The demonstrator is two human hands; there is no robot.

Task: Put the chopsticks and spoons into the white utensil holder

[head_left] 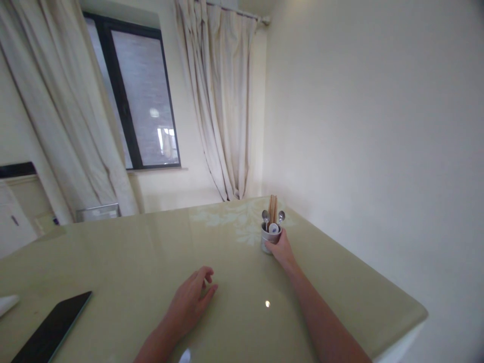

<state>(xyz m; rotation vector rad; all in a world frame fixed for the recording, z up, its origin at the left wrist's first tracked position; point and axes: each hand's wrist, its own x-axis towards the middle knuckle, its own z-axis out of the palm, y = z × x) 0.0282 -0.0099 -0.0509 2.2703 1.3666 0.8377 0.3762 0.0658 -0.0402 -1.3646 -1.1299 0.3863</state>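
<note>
My right hand [280, 247] is wrapped round the near right side of a grey utensil holder [266, 244] on the table. Wooden chopsticks [273, 207] stand upright in it, flanked by a metal spoon [265, 216] on the left and another metal spoon [281, 216] on the right. In front of the chopsticks, a white spoon [274, 228] with a small blue mark pokes above the rim. My left hand [194, 295] rests on or just over the tabletop, fingers loosely curved, thumb apart, with nothing in it.
The pale green glossy table [143, 262] fills the lower view, its right edge near a plain wall. A dark flat tablet-like object [53, 327] lies at the left front, a white object [7, 303] beyond it. Curtains [223, 101] hang beside the window [145, 96] at the back.
</note>
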